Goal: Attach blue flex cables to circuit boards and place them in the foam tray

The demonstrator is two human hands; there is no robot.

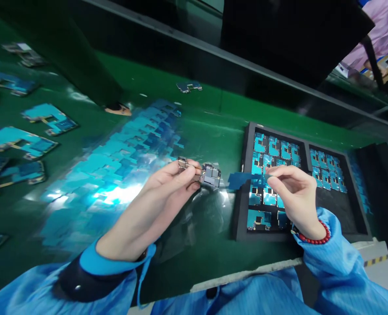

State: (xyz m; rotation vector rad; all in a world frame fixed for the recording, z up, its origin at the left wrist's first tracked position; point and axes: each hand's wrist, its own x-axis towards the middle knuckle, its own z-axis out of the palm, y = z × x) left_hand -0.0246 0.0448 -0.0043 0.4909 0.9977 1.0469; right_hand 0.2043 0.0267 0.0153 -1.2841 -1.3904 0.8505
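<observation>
Over the middle of the green mat, my left hand (170, 188) pinches a small circuit board (211, 176) between thumb and fingers, its grey metal shields facing up. Just to its right, my right hand (292, 190) pinches a piece of blue film (241, 180) between thumb and forefinger; the film points left, apart from the board. Below my right hand lies a black tray (242, 192) with rows of blue-covered boards (273, 145). Left of my left hand, many overlapping blue film pieces (115, 162) are spread on the mat.
Several blue-covered boards (19, 141) lie at the left. One more board (189, 87) lies near the back. A dark post (82, 57) rises at the back left, and a dark rail (194, 46) runs behind the mat. At the top right, a person's pink sleeve (367, 41) shows.
</observation>
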